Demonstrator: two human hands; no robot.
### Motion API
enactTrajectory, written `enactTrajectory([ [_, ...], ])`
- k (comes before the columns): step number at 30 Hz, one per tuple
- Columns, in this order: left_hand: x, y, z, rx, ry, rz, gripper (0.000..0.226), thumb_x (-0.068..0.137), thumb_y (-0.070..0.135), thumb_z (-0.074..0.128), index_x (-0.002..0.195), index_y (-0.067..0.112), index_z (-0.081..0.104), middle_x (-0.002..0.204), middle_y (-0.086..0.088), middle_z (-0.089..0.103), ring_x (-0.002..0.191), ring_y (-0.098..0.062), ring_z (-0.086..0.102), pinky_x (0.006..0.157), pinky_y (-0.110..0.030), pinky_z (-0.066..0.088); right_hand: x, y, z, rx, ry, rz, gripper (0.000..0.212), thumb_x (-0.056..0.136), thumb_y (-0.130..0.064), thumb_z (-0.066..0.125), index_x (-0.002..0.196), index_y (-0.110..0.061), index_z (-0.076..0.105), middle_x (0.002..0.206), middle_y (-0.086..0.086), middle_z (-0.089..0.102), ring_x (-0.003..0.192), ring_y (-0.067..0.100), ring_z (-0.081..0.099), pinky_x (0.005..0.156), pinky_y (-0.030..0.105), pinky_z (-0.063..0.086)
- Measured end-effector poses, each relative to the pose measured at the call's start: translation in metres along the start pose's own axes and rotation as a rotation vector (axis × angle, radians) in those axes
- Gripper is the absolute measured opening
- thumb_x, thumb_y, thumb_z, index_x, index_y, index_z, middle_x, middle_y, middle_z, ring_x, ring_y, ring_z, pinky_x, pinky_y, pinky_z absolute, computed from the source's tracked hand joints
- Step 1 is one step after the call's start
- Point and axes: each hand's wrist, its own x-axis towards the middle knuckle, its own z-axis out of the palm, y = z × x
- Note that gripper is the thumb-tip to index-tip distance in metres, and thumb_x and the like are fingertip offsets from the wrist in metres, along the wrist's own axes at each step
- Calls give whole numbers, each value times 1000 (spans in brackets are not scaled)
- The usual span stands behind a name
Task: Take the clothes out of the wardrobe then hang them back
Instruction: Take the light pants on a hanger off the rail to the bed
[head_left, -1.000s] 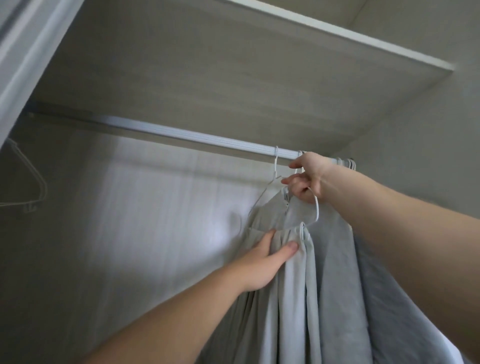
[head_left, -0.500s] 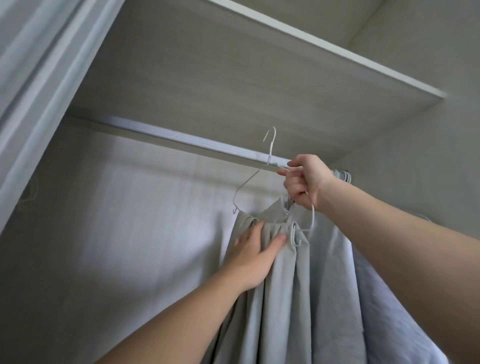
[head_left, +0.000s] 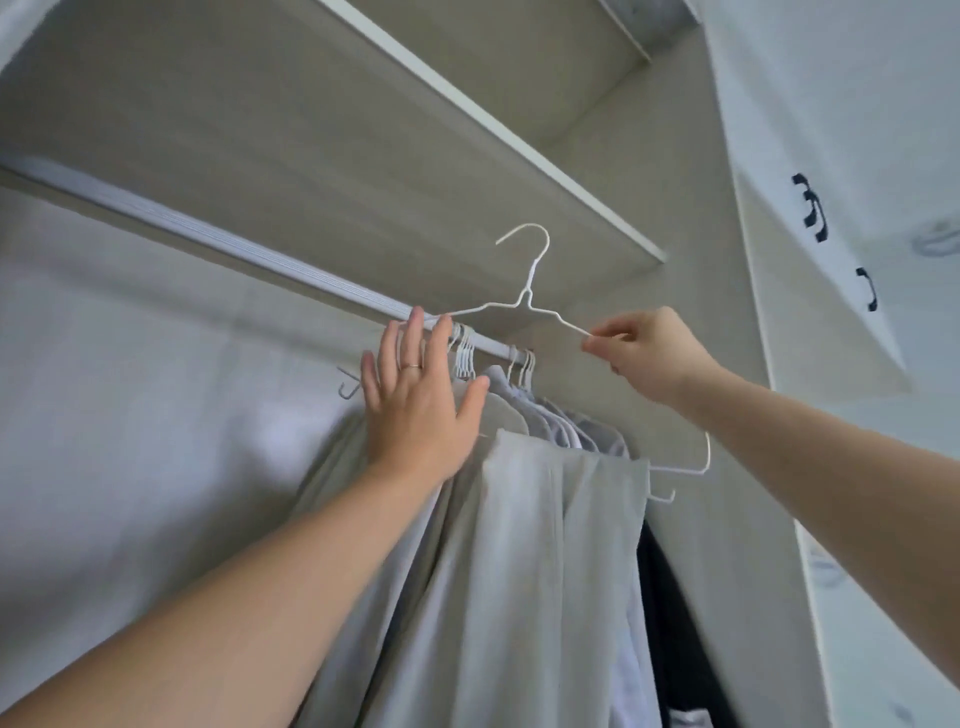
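A white wire hanger (head_left: 529, 296) is lifted off the rail, its hook up under the shelf. My right hand (head_left: 649, 353) pinches its right shoulder wire. A light grey garment (head_left: 545, 545) hangs below it, draped over what looks like the same hanger's lower bar. My left hand (head_left: 421, 400) is spread flat with straight fingers against the garments, fingertips near the wardrobe rail (head_left: 249, 254). Several more white hangers (head_left: 467, 358) with pale clothes sit bunched on the rail behind my hands.
The shelf (head_left: 467, 119) runs just above the rail. The wardrobe's side wall (head_left: 701, 338) stands close on the right. A dark garment (head_left: 670, 623) hangs at the lower right. Black handles (head_left: 810, 213) show on a white door to the right.
The hanger has been lifted clear of the rail and turned to face me. My right hand moved from its neck to its right shoulder. My left hand rose from the cloth toward the rail.
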Motion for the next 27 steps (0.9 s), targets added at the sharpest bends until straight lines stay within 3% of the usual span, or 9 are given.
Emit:
enactTrajectory([
  [4, 12, 59, 3, -33, 21, 56, 67, 94, 45, 51, 153, 21, 32, 164, -5, 24, 153, -28, 12, 121, -52, 7, -16, 21, -61, -459, 150, -133, 15, 94, -37, 58, 84, -30, 66, 66, -5, 57, 76, 27, 59, 62, 30, 40],
  [9, 6, 175, 15, -95, -73, 27, 51, 94, 38, 58, 142, 25, 45, 145, -2, 52, 143, -30, 32, 118, -53, 15, -51, 56, -178, -763, 245, -184, 20, 98, -41, 51, 94, -24, 60, 81, -5, 61, 78, 28, 58, 61, 31, 37],
  [12, -6, 252, 24, -110, -71, 49, 25, 95, 33, 56, 120, 28, 56, 119, -1, 65, 116, -32, 51, 97, -45, 33, -78, 82, -257, -825, 264, -208, 21, 97, -38, 54, 103, -19, 61, 93, -4, 60, 82, 30, 59, 66, 35, 47],
  [14, -17, 306, 31, -191, -73, 56, 12, 97, 27, 51, 106, 27, 60, 105, -1, 70, 102, -33, 55, 82, -41, 33, -102, 98, -314, -915, 250, -223, 25, 97, -38, 54, 110, -17, 60, 102, -2, 61, 86, 29, 61, 68, 39, 51],
  [18, -50, 418, 47, -404, -152, 53, 15, 89, 14, 49, 90, 28, 53, 98, 4, 67, 84, -27, 45, 73, -35, 30, -162, 123, -427, -1180, 149, -294, 37, 95, -41, 55, 119, -13, 58, 114, 3, 58, 103, 29, 57, 70, 39, 50],
  [20, -72, 477, 56, -455, -204, 94, 12, 91, 22, 51, 101, 27, 58, 106, 3, 65, 92, -27, 48, 79, -37, 33, -194, 135, -483, -1368, 111, -305, 45, 91, -44, 60, 125, -14, 57, 127, 5, 55, 120, 32, 51, 90, 50, 47],
  [22, -97, 539, 63, -510, -271, 141, 31, 94, 39, 55, 122, 25, 58, 123, -1, 62, 118, -30, 49, 94, -43, 33, -226, 143, -539, -1544, 61, -256, 58, 85, -43, 67, 134, -17, 51, 145, 8, 44, 138, 33, 35, 107, 63, 32],
  [25, -139, 633, 67, -624, -417, 214, 61, 93, 55, 53, 146, 29, 38, 157, -4, 33, 148, -30, 17, 116, -53, 15, -274, 147, -617, -1736, -6, -119, 85, 76, -42, 76, 149, -24, 36, 162, 7, 19, 150, 32, 11, 111, 73, 13],
  [27, -167, 697, 68, -698, -504, 269, 76, 92, 62, 50, 155, 34, 18, 168, 0, 3, 153, -30, -6, 120, -58, 3, -307, 146, -662, -1850, -34, -19, 101, 71, -43, 80, 154, -29, 24, 165, 6, 4, 151, 33, -1, 110, 74, 7],
])
